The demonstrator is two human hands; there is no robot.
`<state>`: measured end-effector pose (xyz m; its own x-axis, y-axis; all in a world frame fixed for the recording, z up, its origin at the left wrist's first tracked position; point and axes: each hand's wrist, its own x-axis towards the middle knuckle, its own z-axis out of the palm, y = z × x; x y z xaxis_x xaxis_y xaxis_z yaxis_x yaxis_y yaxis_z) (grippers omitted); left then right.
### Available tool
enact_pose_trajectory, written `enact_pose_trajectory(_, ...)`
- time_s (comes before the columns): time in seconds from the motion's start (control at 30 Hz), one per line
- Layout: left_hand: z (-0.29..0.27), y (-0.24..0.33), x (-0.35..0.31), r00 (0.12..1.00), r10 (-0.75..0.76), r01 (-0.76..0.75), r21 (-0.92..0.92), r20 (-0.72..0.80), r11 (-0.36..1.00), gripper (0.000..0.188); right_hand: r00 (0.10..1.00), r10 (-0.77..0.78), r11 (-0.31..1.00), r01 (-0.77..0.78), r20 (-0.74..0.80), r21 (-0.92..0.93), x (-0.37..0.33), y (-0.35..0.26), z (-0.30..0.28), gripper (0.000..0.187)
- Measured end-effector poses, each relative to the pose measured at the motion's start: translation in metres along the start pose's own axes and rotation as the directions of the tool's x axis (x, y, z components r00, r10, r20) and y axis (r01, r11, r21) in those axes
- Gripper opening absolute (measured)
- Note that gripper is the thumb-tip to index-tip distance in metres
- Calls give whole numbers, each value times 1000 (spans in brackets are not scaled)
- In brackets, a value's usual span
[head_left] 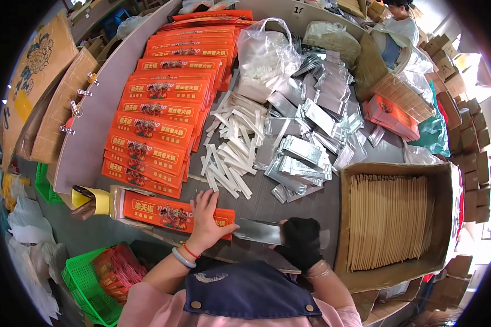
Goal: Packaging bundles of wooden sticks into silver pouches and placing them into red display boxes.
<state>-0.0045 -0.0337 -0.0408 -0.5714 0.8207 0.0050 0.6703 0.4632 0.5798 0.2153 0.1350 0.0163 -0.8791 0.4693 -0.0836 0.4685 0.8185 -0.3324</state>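
Left fingers [203, 199] touch a red packet [161, 214] near heaped white strips [239, 146].

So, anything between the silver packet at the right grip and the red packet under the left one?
Only the left grip, its thumb at the right edge of the red packet, close to the silver packet; contact is hard to tell. Nothing else visible intervenes.

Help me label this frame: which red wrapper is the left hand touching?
The red wrapper at the near edge of the table, its right end beside the silver packet. The left hand rests on it; the overlapping wrappers lie farther back, untouched.
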Motion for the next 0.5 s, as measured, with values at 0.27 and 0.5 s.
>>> enact_pose_trajectory(0.27, -16, -10, 37, 987, 156, -150, -121, 37, 981, 67, 956, -167, 955, 218, -242, 199, 32, -30, 31, 73)
enact_pose_trajectory(0.5, -10, -33, 100, 874, 485, -460, 274, -29, 845, 10, 472, 785, 585, -778, -401, 230, -64, 102, -8, 41)
